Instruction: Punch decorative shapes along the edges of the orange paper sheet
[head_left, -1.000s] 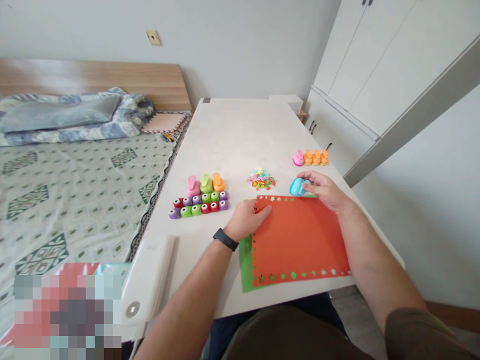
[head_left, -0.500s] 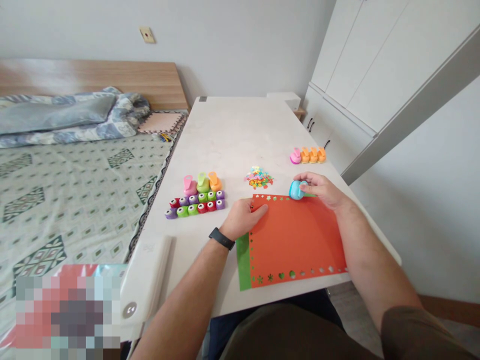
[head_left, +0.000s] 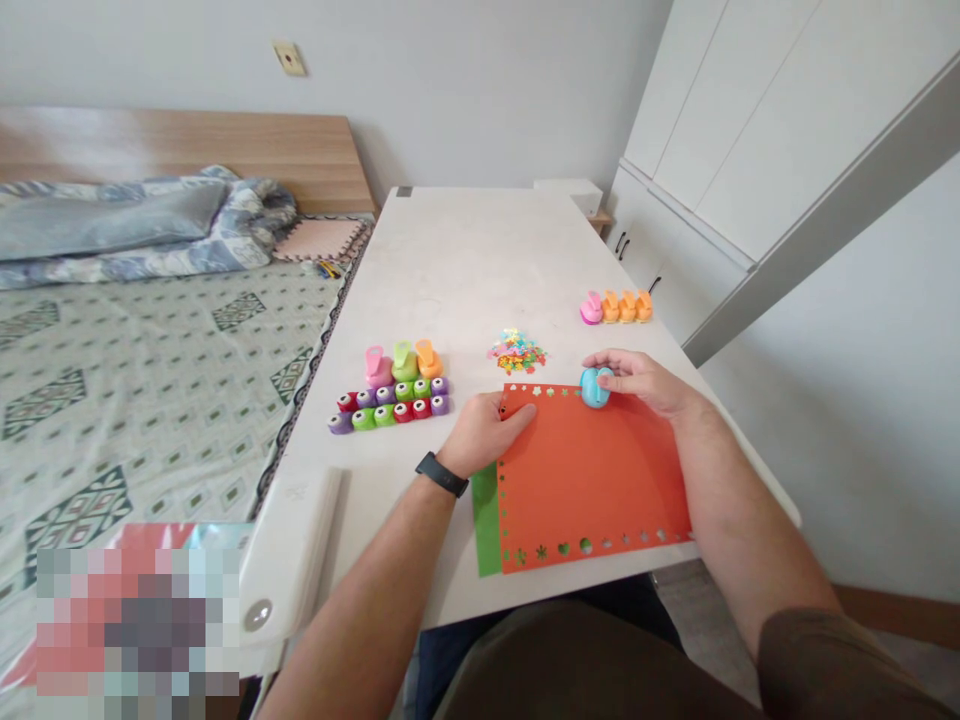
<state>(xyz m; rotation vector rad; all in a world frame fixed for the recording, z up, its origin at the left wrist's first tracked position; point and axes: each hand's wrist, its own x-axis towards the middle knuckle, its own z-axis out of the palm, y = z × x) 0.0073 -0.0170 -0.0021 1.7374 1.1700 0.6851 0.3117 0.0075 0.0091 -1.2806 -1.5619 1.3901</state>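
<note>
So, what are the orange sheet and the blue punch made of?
Orange sheet: likely matte paper or card, going by its dull surface and punched holes. Blue punch: probably plastic, slightly shiny, judging by its smooth, rounded, evenly coloured shell.

1. A bedroom in a home — the bed [head_left: 169,300] takes up the left side, spread with a sheet [head_left: 82,375] printed in green diamonds.
2. Its wood-grain headboard [head_left: 225,150] stands against a plain pale wall [head_left: 472,90], which carries a socket plate [head_left: 289,58].
3. A rumpled blue-and-white quilt [head_left: 262,212] lies near the headboard.
4. White cupboards [head_left: 727,130] with dark handles [head_left: 620,242] line the right side — a wardrobe, by their look.
</note>
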